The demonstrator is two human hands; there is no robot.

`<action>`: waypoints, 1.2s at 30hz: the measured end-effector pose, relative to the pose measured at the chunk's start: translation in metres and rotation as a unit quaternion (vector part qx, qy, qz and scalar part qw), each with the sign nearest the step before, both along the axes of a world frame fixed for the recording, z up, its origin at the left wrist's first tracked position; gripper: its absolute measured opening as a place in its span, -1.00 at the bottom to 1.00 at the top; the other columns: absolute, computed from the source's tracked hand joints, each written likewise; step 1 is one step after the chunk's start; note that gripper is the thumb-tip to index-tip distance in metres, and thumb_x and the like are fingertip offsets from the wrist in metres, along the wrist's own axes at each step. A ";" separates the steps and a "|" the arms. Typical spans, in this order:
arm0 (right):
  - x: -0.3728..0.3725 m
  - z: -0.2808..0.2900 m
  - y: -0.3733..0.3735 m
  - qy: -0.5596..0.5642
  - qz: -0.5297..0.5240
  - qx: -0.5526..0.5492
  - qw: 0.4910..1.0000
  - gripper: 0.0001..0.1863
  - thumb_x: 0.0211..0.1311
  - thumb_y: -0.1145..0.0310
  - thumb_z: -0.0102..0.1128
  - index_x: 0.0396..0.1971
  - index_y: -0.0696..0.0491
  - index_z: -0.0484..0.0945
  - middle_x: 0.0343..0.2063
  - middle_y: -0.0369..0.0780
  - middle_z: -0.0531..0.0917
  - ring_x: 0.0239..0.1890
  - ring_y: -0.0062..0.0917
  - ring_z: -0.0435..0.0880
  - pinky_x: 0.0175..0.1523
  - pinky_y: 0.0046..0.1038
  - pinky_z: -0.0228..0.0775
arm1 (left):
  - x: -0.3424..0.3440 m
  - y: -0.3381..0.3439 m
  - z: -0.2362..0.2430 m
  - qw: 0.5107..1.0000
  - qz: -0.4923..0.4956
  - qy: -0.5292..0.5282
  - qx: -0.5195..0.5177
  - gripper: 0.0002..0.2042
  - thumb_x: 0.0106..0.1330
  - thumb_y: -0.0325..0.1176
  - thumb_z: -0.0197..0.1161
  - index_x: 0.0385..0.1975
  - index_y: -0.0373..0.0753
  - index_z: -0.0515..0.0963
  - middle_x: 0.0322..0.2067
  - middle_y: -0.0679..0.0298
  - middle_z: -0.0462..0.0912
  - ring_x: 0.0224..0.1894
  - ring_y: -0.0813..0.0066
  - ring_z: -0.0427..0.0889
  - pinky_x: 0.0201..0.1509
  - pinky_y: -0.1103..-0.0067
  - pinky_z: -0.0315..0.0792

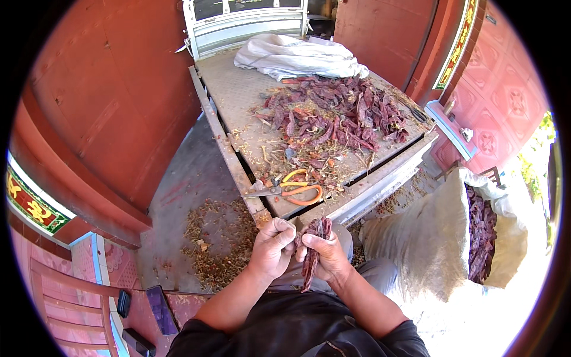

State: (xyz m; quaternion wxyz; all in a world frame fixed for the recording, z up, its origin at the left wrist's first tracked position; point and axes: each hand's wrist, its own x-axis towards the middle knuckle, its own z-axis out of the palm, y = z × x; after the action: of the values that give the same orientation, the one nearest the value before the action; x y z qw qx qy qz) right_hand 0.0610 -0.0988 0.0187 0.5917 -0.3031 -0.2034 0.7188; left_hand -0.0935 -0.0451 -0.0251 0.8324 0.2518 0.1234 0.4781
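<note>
Bare metal on the table's (238, 95) left strip gives free passage, w/ the chilli pile (339, 116) and white cloth (291, 55) blocking centre & far end, orange-handled scissors (294, 190) at the near edge, open sack (470, 238) crowding right.

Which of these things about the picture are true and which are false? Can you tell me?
1. Both hands hold dried red chillies. True: the left hand and right hand grip a bunch of dried chillies.
2. The scissors have blue handles. False: the scissors have orange handles.
3. A pile of chillies lies on the metal platform. True: the chilli pile lies on the platform.
4. The sack at the person's right is empty. False: the sack holds chillies.
5. A white cloth lies at the far end of the platform. True: the white cloth lies there.
</note>
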 end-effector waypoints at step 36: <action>0.084 0.082 -0.047 -0.202 -0.192 0.057 0.959 -0.81 0.34 0.36 0.41 -0.21 0.16 0.64 -0.44 -0.29 0.70 -0.46 -0.62 0.67 -0.30 -0.55 0.53 | -0.025 0.020 0.007 0.526 0.097 0.577 0.616 -0.80 0.25 -0.33 0.42 -0.55 -0.24 0.59 -0.58 0.11 0.63 -0.49 -0.01 0.65 -0.40 0.18 0.48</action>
State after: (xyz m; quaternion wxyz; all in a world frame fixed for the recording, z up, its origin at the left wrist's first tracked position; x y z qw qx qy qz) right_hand 0.1448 -0.1461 0.1010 0.6814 -0.4415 -0.2973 0.5023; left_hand -0.1188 -0.0251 -0.0185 0.1652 0.9097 0.2754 0.2633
